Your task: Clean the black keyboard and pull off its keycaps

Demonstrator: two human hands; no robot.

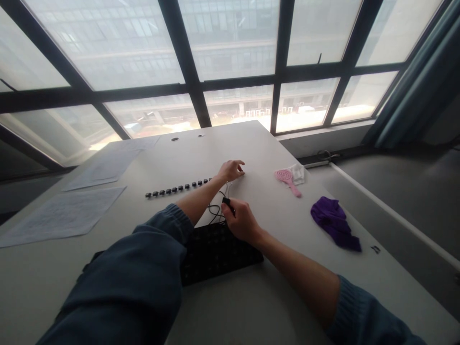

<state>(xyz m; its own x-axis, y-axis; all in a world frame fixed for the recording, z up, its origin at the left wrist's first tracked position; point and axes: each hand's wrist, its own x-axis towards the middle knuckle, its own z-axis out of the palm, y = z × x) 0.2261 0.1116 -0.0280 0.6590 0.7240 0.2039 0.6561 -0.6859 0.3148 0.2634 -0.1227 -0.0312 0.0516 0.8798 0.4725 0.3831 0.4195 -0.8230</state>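
Note:
My right hand (243, 221) is closed around a small black handle (226, 203), which has thin wire prongs (229, 189) pointing away from me; it looks like a wire keycap puller. It hovers over the far right part of a black keyboard (221, 256), much of which my left forearm covers. Farther out, my left hand (230, 170) reaches over the desk, fingers bent and thumb apart from the index finger, nothing visible between them. A row of several black keycaps (174, 190) runs leftward from beneath my left wrist. A black cable (214, 210) loops behind the keyboard.
On the right lie a pink hairbrush (286, 177), a white tissue-like piece (298, 173), a purple cloth (332, 220) and small dark pieces (375, 249) by the desk edge. Paper sheets (68, 213) cover the left side. Windows stand behind the white desk (223, 139).

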